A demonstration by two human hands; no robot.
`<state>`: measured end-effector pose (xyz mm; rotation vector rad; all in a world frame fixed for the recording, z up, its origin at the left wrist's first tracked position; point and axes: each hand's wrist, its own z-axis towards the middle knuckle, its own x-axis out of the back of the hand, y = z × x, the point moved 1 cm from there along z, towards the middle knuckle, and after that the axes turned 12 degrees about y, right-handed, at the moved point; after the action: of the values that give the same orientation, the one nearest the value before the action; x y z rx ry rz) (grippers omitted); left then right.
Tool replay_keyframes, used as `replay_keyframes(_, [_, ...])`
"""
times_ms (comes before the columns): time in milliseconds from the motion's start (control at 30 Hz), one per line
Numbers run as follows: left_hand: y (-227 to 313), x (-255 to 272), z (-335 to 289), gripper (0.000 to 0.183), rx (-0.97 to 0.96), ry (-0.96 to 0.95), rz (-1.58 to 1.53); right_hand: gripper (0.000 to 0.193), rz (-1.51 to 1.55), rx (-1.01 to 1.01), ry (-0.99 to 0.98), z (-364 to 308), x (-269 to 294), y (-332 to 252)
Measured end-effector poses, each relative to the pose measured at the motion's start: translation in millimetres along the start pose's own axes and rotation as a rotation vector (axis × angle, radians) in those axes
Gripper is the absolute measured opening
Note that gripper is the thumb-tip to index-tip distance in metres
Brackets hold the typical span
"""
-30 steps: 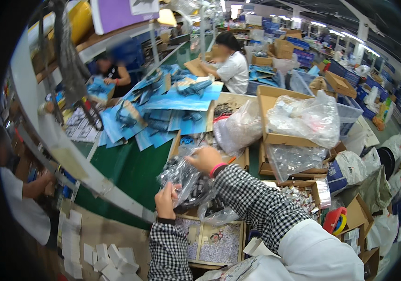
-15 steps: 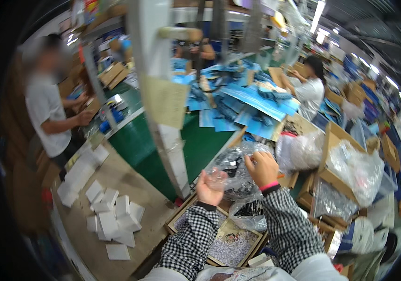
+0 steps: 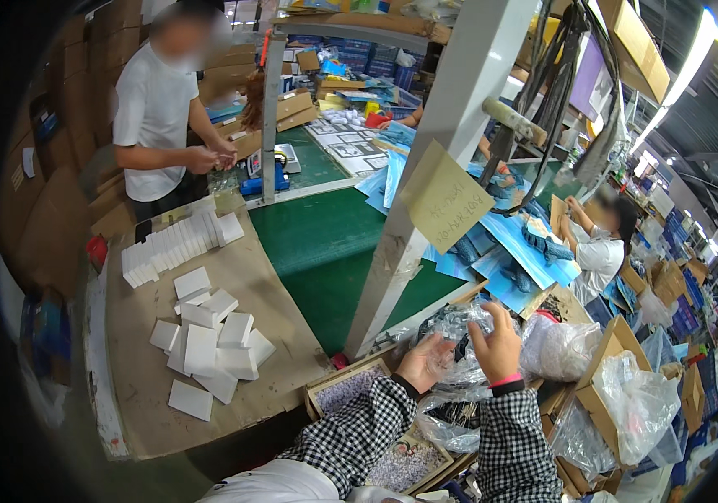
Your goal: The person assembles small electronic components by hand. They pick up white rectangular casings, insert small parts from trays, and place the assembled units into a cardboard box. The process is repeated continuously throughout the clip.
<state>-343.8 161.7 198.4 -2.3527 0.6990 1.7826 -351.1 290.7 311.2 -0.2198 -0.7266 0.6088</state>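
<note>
My left hand (image 3: 427,362) is palm up in front of me, its fingers curled round a small clear plastic piece whose exact kind I cannot make out. Just to its right is my right hand (image 3: 497,342), raised with thumb and forefinger apart and nothing visible between them. Behind and below both hands lies a clear plastic bag (image 3: 453,419) with dark, thin items inside. Below my left wrist, a shallow wooden tray (image 3: 318,399) holds small, pale purple-white pieces in its compartments.
White boxes (image 3: 201,348) lie piled and in a row on the brown tabletop (image 3: 271,402). A slanted metal post (image 3: 426,201) rises beside a green belt (image 3: 317,251). Blue printed cards (image 3: 510,289) are heaped beyond, near cartons (image 3: 614,356). Two people (image 3: 158,109) (image 3: 602,256) work across.
The view has swung to the left, so the white boxes and the person on the left show more fully. My right thumb and forefinger have spread apart; my left hand still holds the clear piece.
</note>
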Motion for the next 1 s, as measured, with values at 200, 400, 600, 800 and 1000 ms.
replay_keyframes(200, [19.4, -18.6, -11.2, 0.032, -0.193, -0.101, 0.391, 0.027, -0.014, -0.233, -0.475, 14.8, -20.7, 28.1])
replay_keyframes(400, [29.2, -17.6, -15.9, 0.041, -0.194, -0.038, 0.402, 0.027, 0.171, 0.149, -0.450, 17.5, -33.9, 43.9])
replay_keyframes(600, [21.0, -15.6, -10.9, 0.045, -0.223, -0.036, 0.451, 0.026, 0.071, 0.087, -0.249, 25.4, -50.1, 47.3])
replay_keyframes(800, [22.8, -18.8, -6.3, 0.042, -0.264, -0.154, 0.383, 0.021, -0.013, 0.027, -0.105, 27.7, -47.8, 25.7])
replay_keyframes(1000, [20.5, -5.8, -4.6, 0.023, -0.126, -0.186, -0.075, 0.051, -0.394, -0.295, -0.103, -15.5, -3.2, -2.2])
